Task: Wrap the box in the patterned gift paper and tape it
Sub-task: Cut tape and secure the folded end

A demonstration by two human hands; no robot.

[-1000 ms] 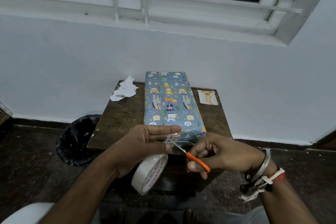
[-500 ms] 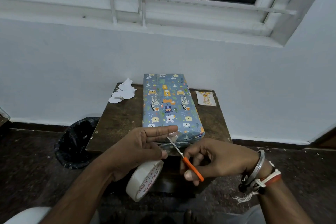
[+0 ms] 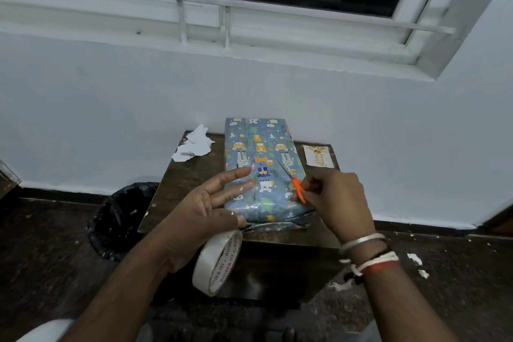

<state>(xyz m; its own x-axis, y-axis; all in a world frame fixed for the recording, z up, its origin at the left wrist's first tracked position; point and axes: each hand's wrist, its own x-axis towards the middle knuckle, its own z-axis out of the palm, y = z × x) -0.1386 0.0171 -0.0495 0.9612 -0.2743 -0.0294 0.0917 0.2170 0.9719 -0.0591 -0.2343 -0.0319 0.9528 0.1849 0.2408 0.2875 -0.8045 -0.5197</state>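
Note:
The box point(image 3: 261, 164), wrapped in blue animal-pattern gift paper, lies lengthwise on a small dark wooden table point(image 3: 194, 175). My left hand point(image 3: 205, 208) hovers at the box's near left corner with fingers stretched out, and a clear strip of tape point(image 3: 245, 185) clings to their tips. The white tape roll point(image 3: 218, 264) hangs under that hand; which finger carries it is hidden. My right hand point(image 3: 336, 197) grips small orange-handled scissors point(image 3: 298, 189) at the box's near right edge, blades pointing up and left over the paper.
Torn white paper scraps point(image 3: 194, 147) lie at the table's far left corner, and a small greeting card point(image 3: 317, 159) at its far right. A black-lined bin point(image 3: 119, 216) stands on the floor to the left. The white wall is right behind the table.
The scissors have left the tape and gone right with my right hand. My left hand has risen over the box's near end with the strip on its fingertips.

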